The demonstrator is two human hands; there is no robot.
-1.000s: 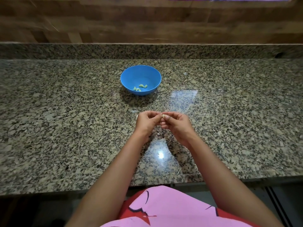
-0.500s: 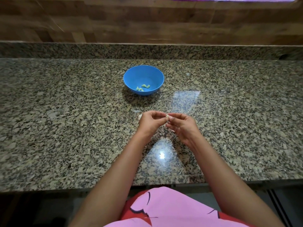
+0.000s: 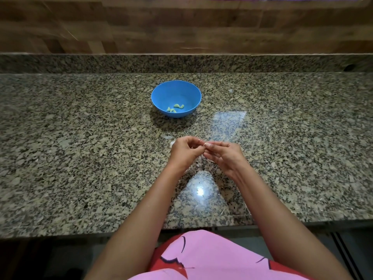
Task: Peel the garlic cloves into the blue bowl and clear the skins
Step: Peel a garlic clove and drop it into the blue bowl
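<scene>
While both hands meet above the middle of the speckled granite counter (image 3: 80,158), a person works on a garlic clove (image 3: 204,144), seen from a camera on their head. The left hand (image 3: 185,152) has its fingers curled and pinches the clove at the fingertips. The right hand (image 3: 224,156) pinches it from the other side, thumb and forefinger drawn together. Only a small pale speck of the clove shows between them, so how much skin remains on it cannot be told.

The blue bowl (image 3: 175,91) stands farther back on the counter, towards its rear edge and well apart from the hands. A few peeled cloves (image 3: 174,108) lie at its bottom.

Pale scraps of skins (image 3: 168,136) lie on the counter just beside the left hand, between it and the bowl. A few more flecks seem to lie near the front edge.

The task looks partly done. Some cloves are in the bowl, and one is in hand and not yet dropped in. The skins have not been cleared. No unpeeled cloves can be made out elsewhere on the counter. A pink garment (image 3: 212,257) shows at the bottom.
</scene>
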